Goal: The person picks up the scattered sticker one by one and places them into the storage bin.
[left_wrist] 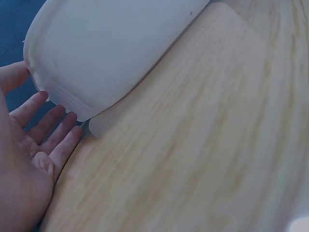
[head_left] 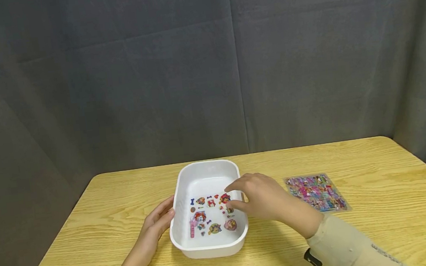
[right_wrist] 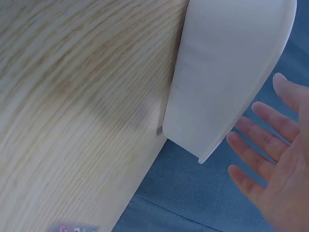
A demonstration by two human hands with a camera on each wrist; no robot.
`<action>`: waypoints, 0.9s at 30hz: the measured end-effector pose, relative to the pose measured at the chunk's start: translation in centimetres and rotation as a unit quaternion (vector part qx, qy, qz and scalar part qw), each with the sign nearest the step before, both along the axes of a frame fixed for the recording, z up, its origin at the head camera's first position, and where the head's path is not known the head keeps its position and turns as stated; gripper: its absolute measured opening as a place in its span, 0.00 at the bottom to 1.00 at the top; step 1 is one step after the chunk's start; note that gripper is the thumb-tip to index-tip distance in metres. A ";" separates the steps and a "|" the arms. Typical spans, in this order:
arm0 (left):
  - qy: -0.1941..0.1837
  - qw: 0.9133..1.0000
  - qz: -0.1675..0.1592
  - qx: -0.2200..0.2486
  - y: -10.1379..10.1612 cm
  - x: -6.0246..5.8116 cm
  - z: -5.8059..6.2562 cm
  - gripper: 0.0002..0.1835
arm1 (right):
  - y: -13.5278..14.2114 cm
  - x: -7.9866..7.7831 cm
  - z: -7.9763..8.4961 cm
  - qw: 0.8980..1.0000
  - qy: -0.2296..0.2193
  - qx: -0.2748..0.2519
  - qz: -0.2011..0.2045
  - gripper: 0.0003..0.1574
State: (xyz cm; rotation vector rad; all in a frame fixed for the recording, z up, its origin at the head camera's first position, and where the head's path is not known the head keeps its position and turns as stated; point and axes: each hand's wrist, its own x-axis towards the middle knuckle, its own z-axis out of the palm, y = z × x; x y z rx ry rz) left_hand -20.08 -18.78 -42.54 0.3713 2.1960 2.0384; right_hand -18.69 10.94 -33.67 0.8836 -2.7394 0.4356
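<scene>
A white rectangular tub (head_left: 216, 252) stands on the table, with several small colourful stickers (head_left: 214, 228) spread over its floor. My left hand (head_left: 153, 227) is at the tub's left side, its fingertips touching the wall near the rim. In the left wrist view that hand's fingers (left_wrist: 62, 140) look loosely extended along the tub's outside. Over the right rim reaches my right hand (head_left: 261, 197), its thumb and forefinger parted above the stickers. Nothing shows between those fingers. The right wrist view has the right hand's fingers (right_wrist: 263, 157) spread beside the tub.
To the right of the tub, a clear packet of colourful stickers (head_left: 316, 193) lies flat on the wood-grain table (head_left: 125, 191). A dark grey curtain (head_left: 175, 76) hangs behind the table's far edge and along both sides.
</scene>
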 end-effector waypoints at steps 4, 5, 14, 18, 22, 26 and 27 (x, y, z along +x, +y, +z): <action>0.000 1.000 -0.002 0.002 0.0 0.1 0.0 0.29 | 0.4 0.2 0.0 1.000 0.002 -0.005 -0.004 0.20; 0.000 1.000 -0.003 0.002 0.0 0.1 0.0 0.29 | 0.5 0.3 0.1 1.000 0.003 -0.006 -0.005 0.20; 0.004 1.000 -0.005 0.000 0.0 0.0 0.0 0.30 | 1.7 0.6 0.3 1.000 -0.004 -0.009 -0.020 0.20; 0.005 1.000 -0.006 0.000 -0.1 0.0 0.0 0.29 | 2.3 0.7 0.3 1.000 -0.004 -0.017 -0.024 0.21; 0.005 1.000 -0.007 -0.002 -0.1 0.0 0.0 0.29 | 2.9 0.8 0.3 0.999 0.004 -0.023 -0.022 0.21; 0.003 1.000 -0.008 -0.002 -0.1 0.0 0.0 0.30 | 3.5 0.9 0.4 0.999 0.003 -0.029 -0.027 0.21; 0.003 1.000 -0.008 -0.003 -0.1 0.0 0.0 0.30 | 3.6 0.9 0.4 0.999 0.002 -0.028 -0.029 0.21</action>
